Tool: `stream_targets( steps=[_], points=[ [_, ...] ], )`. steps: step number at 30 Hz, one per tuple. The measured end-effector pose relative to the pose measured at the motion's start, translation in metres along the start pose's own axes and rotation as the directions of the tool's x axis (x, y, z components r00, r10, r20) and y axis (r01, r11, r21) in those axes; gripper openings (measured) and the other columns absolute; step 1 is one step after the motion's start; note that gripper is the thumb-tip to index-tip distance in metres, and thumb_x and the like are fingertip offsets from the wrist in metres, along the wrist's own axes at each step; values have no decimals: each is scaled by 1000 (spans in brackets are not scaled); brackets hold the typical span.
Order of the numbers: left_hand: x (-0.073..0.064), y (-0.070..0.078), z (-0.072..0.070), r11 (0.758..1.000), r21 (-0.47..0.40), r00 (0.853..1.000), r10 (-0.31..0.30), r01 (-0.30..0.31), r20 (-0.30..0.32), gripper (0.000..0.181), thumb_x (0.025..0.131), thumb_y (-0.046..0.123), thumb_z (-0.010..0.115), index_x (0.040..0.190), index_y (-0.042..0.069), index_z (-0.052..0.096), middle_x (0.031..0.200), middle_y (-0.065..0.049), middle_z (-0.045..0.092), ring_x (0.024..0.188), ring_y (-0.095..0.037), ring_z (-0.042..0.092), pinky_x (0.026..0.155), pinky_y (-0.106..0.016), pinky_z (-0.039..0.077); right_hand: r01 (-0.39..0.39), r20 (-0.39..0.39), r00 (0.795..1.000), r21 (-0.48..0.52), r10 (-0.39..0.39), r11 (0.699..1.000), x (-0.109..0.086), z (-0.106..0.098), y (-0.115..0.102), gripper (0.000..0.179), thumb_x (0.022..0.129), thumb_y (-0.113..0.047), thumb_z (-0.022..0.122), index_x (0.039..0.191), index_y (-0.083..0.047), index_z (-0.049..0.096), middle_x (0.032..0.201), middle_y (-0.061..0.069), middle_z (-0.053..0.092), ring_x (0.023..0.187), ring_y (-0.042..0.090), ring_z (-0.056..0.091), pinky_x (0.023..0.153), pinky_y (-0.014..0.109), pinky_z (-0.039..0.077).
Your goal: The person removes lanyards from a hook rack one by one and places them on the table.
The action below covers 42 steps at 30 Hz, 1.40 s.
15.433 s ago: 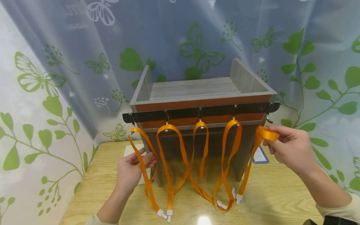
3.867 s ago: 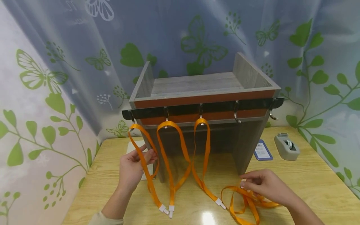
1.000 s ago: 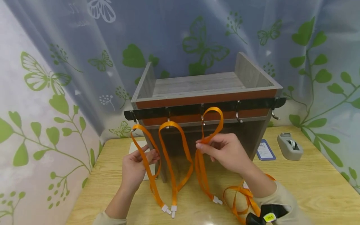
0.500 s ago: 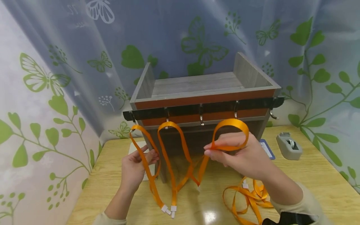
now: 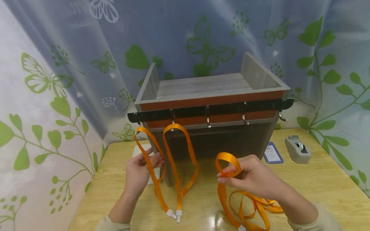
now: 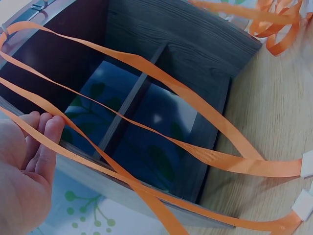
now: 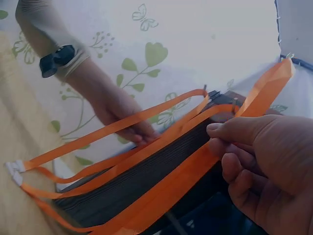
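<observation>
My right hand [image 5: 254, 173] pinches an orange lanyard [image 5: 222, 195] near the top of its loop, low in front of the shelf's right half; its white clip hangs just above the table. In the right wrist view thumb and fingertips close on the strap [image 7: 266, 90]. My left hand [image 5: 138, 173] grips the front edge of the grey shelf's left side panel [image 6: 78, 147], beside the leftmost hanging lanyard [image 5: 156, 184]. Another lanyard [image 5: 192, 154] hangs one hook to its right. On the table a loose heap of orange lanyards [image 5: 260, 205] lies below and behind my right hand.
A black hook rail [image 5: 225, 109] spans the shelf front; its three hooks to the right are bare. A blue-framed card [image 5: 273, 153] and a grey tape dispenser [image 5: 298, 150] lie right of the shelf. A white flat item [image 5: 140, 149] sits behind my left hand.
Two lanyards from the right hooks have come down into the heap. My right hand then lifted the middle lanyard off its hook and carried it down and right. The left hand stays put.
</observation>
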<state>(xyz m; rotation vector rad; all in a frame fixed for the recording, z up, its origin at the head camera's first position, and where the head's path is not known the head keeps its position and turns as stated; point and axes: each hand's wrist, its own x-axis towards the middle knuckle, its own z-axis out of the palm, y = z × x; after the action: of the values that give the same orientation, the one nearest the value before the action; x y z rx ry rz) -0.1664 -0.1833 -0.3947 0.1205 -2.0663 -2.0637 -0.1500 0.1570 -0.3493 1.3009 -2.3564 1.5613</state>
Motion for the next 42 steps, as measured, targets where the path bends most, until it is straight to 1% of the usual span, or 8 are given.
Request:
stream_targets(
  steps=[4,10,16,22,25,31,36,42],
  points=[
    [0,0,1,1000,-9,1000,5,-5,3,35,93,0,67,127,-6,62,86,1,78,78,-17,76,79,-41,65,-79,46,996,35,77,996,-8,9,12,7,88,-6,75,89,-13,77,90,1,76,70,-3,63,47,17,49],
    [0,0,1,1000,-1,1000,2,-2,-1,35,94,1,67,128,-6,62,83,2,78,77,-17,76,78,-37,65,-97,69,993,-18,98,995,-20,23,33,7,90,-20,76,84,-22,73,68,-7,60,57,-8,39,44,12,38],
    [2,1,1,1000,3,1000,6,-6,1,35,95,1,66,129,-4,62,89,-4,78,79,-17,76,79,-40,65,-150,88,985,12,148,989,-32,31,52,10,89,-19,77,81,-19,72,60,-5,48,56,-7,36,44,12,32],
    [1,1,1,1000,14,1000,-14,14,-11,35,95,1,65,129,-4,62,97,-13,77,80,-17,76,81,-41,64,-266,201,952,163,232,950,-47,43,74,4,90,-8,74,89,-9,77,64,-3,58,55,-6,40,45,13,36],
    [0,0,1,1000,6,1000,-19,19,-15,35,95,0,65,129,-4,62,96,-11,78,80,-16,76,80,-41,64,-288,229,944,212,239,934,-53,51,85,9,90,-13,74,89,-5,77,69,5,68,59,-6,49,50,14,47],
    [-1,0,1,1000,-9,1000,-12,12,-14,34,94,1,66,127,-4,63,90,-2,78,79,-16,76,78,-36,65,-257,229,954,281,196,925,-63,65,105,10,93,-14,72,94,-5,75,86,15,75,69,-7,56,55,15,52],
    [-1,0,2,1000,-1,1000,-6,6,-20,34,94,0,66,128,-4,63,90,-2,78,79,-16,76,76,-36,66,-362,274,924,399,267,842,-70,77,113,14,93,-8,70,102,2,73,79,25,69,57,-6,51,47,13,48],
    [-1,-1,1,1000,-9,1000,0,0,-12,34,94,1,66,128,-4,63,87,0,78,79,-16,76,78,-38,65,-403,266,911,407,316,820,-72,78,114,17,91,-11,73,103,1,74,80,25,70,56,-2,56,46,17,52]
  ],
)
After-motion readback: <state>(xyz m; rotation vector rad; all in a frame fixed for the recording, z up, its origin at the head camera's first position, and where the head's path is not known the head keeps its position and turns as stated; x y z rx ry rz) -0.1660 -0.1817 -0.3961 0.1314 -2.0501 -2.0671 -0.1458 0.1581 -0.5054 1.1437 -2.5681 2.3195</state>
